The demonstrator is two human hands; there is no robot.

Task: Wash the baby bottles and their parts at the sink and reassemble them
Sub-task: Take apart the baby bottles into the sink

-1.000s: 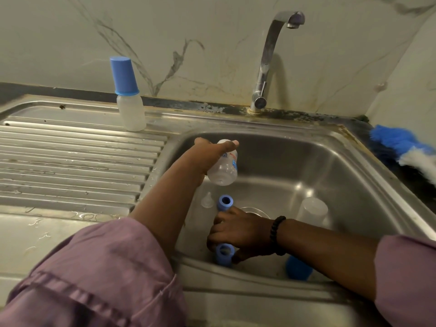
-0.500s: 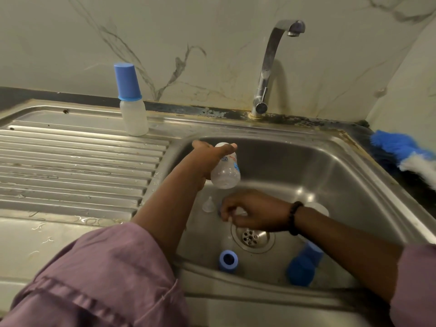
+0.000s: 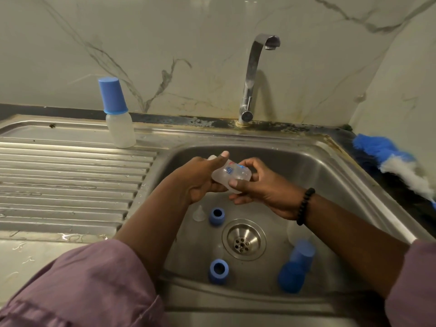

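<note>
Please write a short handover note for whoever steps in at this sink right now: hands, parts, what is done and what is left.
Hands: left hand and right hand both grip one clear bottle over the sink basin.
Parts in the basin: two blue collars, a clear nipple, two blue caps near the right forearm. The drain is open.
Done: one capped bottle stands on the drainboard.
Left: finish the held bottle and fit its parts; the faucet is not running. The brush lies on the right counter.
</note>
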